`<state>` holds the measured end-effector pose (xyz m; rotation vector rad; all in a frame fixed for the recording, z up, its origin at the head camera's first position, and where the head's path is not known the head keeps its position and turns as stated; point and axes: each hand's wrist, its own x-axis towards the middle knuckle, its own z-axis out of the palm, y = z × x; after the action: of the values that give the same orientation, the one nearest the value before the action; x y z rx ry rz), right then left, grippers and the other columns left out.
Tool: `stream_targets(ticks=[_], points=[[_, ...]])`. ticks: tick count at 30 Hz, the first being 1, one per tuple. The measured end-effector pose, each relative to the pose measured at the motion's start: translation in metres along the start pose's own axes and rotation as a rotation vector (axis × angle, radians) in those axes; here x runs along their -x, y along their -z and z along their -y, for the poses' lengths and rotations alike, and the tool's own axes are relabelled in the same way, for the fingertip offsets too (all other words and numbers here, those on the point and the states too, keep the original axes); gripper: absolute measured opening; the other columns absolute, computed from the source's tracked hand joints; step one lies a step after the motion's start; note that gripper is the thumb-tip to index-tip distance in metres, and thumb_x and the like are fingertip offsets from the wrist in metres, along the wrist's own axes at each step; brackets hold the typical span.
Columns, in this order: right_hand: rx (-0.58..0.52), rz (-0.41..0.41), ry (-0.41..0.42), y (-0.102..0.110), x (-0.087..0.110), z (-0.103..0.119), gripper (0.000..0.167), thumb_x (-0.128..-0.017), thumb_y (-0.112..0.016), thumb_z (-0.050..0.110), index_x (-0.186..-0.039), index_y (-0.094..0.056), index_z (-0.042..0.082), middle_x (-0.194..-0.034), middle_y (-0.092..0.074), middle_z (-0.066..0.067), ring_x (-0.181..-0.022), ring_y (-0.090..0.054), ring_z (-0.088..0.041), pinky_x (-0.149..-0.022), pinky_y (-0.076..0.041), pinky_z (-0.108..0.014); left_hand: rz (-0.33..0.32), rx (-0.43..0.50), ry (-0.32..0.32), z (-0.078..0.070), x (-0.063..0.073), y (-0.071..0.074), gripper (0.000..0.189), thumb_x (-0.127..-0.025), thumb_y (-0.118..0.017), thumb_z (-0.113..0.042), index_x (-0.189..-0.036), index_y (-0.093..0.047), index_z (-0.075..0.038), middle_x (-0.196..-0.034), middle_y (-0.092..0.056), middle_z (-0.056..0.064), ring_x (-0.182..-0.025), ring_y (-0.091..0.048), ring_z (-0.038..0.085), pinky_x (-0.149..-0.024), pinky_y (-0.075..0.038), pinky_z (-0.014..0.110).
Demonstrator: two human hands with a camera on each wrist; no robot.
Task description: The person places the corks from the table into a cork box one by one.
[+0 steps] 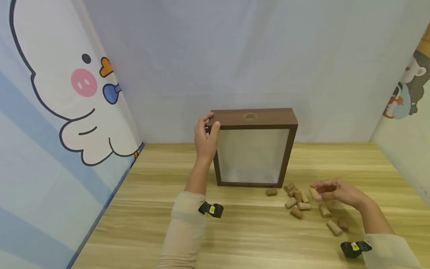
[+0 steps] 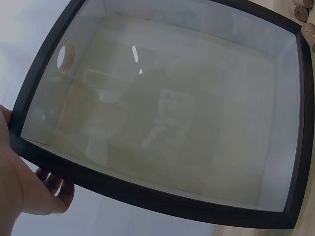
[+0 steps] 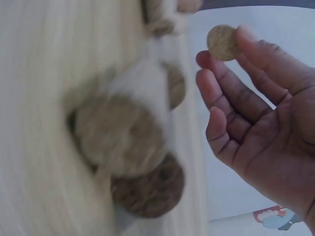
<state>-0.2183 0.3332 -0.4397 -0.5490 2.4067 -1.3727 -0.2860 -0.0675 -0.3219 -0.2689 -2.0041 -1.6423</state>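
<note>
A dark brown shadow box frame point(image 1: 255, 118) with a glass front and a round hole in its top stands upright on the wooden table. My left hand point(image 1: 206, 140) grips its upper left corner, thumb on the front edge and fingers behind. Through the glass in the left wrist view, the box interior point(image 2: 177, 113) holds nothing visible. My right hand point(image 1: 340, 192) pinches a wine cork point(image 1: 314, 193) between thumb and fingertips, just above the table. In the right wrist view the cork's round end point(image 3: 223, 43) faces the camera. Several loose corks point(image 1: 297, 196) lie heaped left of that hand.
Nearer the front, below the right hand, lie a few more corks point(image 1: 334, 228). One cork point(image 1: 271, 191) rests close to the box's bottom edge. A grey backdrop point(image 1: 252, 56) rises behind the table, with a cartoon-printed panel point(image 1: 67, 112) at the left.
</note>
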Motion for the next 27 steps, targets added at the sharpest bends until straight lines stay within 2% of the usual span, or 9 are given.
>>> stream_targets(ticks=[5,9,12,16,20,24,27], points=[[-0.034,-0.062,-0.050,-0.003,0.006,0.014,0.052,-0.087,-0.064,0.016,-0.128,-0.047,-0.010,-0.116,-0.055,-0.027,-0.104,-0.054,-0.035,-0.081,-0.047,-0.043,0.008,0.025,0.027,0.003,-0.001,-0.003,0.044,-0.089,-0.049,-0.030,-0.129,-0.049,-0.014,-0.114,-0.041,0.008,-0.092,-0.036,0.018,-0.073,-0.033,0.034],[-0.071,-0.112,-0.041,-0.007,0.007,0.028,0.053,-0.087,-0.064,0.017,-0.130,-0.045,-0.010,-0.115,-0.056,-0.025,-0.100,-0.057,-0.024,-0.083,-0.045,-0.045,0.033,0.094,0.050,0.005,-0.003,-0.005,0.041,-0.089,-0.048,-0.029,-0.128,-0.045,-0.014,-0.124,-0.040,0.005,-0.088,-0.036,0.017,-0.074,-0.032,0.034],[-0.100,-0.156,-0.006,-0.012,0.005,0.039,0.052,-0.087,-0.064,0.015,-0.129,-0.044,-0.011,-0.111,-0.058,-0.023,-0.095,-0.059,-0.018,-0.081,-0.047,-0.039,0.066,0.145,0.056,0.008,-0.006,-0.006,0.039,-0.090,-0.046,-0.029,-0.125,-0.041,-0.014,-0.104,-0.046,0.002,-0.078,-0.036,0.015,-0.073,-0.031,0.034],[-0.117,-0.225,0.057,-0.018,-0.002,0.055,0.050,-0.086,-0.065,0.012,-0.126,-0.045,-0.011,-0.109,-0.058,-0.023,-0.092,-0.060,-0.014,-0.076,-0.049,-0.031,0.083,0.187,0.025,0.011,-0.011,-0.008,0.037,-0.088,-0.044,-0.028,-0.121,-0.038,-0.013,-0.075,-0.028,0.000,-0.068,-0.030,0.013,-0.068,-0.028,0.032],[-0.101,-0.287,0.109,-0.023,-0.006,0.069,0.047,-0.085,-0.066,0.011,-0.123,-0.048,-0.010,-0.108,-0.059,-0.019,-0.092,-0.059,-0.011,-0.075,-0.049,-0.030,0.079,0.219,-0.011,0.013,-0.014,-0.010,0.036,-0.087,-0.044,-0.026,-0.119,-0.037,-0.010,-0.081,-0.032,0.001,-0.072,-0.031,0.014,-0.069,-0.027,0.032],[-0.138,-0.339,0.158,-0.031,-0.010,0.082,0.043,-0.085,-0.066,0.008,-0.121,-0.049,-0.008,-0.104,-0.062,-0.008,-0.091,-0.059,-0.011,-0.074,-0.049,-0.027,0.080,0.247,-0.038,0.016,-0.015,-0.011,0.037,-0.086,-0.044,-0.022,-0.119,-0.037,-0.006,-0.109,-0.041,0.006,-0.087,-0.035,0.015,-0.079,-0.028,0.032],[-0.177,-0.386,0.208,-0.034,-0.013,0.092,0.040,-0.085,-0.066,0.005,-0.120,-0.050,-0.006,-0.102,-0.061,-0.002,-0.089,-0.060,-0.012,-0.073,-0.049,-0.025,0.102,0.272,-0.059,0.019,-0.017,-0.011,0.040,-0.086,-0.043,-0.018,-0.122,-0.036,-0.002,-0.129,-0.035,0.012,-0.096,-0.034,0.018,-0.085,-0.028,0.033]])
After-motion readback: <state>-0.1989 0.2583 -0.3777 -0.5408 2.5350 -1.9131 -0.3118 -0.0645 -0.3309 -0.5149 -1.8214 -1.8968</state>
